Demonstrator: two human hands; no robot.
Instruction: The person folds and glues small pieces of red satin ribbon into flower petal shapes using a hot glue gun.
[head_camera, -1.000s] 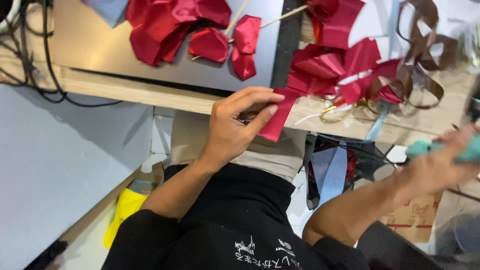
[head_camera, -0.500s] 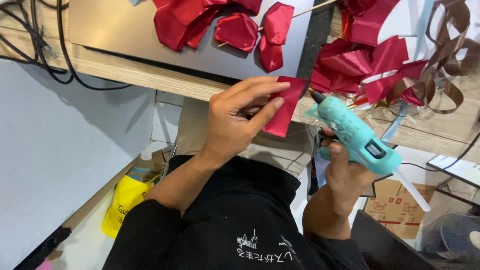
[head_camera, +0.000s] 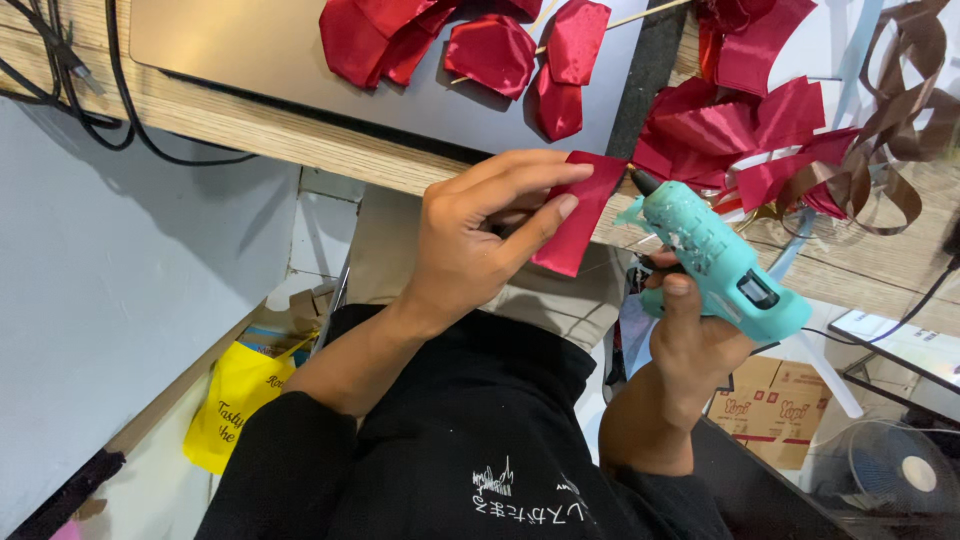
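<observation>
My left hand (head_camera: 480, 235) pinches a folded piece of red satin ribbon (head_camera: 580, 215) between thumb and fingers, just below the wooden table edge (head_camera: 300, 140). My right hand (head_camera: 690, 330) grips a teal hot glue gun (head_camera: 715, 255). Its dark nozzle points up and left at the ribbon's upper right corner, very close or touching. Both black-sleeved forearms rise from the bottom of the view.
Red ribbon petals (head_camera: 495, 50) lie on a grey laptop lid (head_camera: 230, 40). More red pieces (head_camera: 760, 120) and brown ribbon loops (head_camera: 890, 120) pile at right. Black cables (head_camera: 90, 90) hang left. A yellow bag (head_camera: 235, 395), a cardboard box (head_camera: 775, 405) and a fan (head_camera: 900, 470) sit below.
My right hand came in from the far right with the glue gun and brought its nozzle up to the ribbon. My left hand kept holding the red ribbon, shifting slightly.
</observation>
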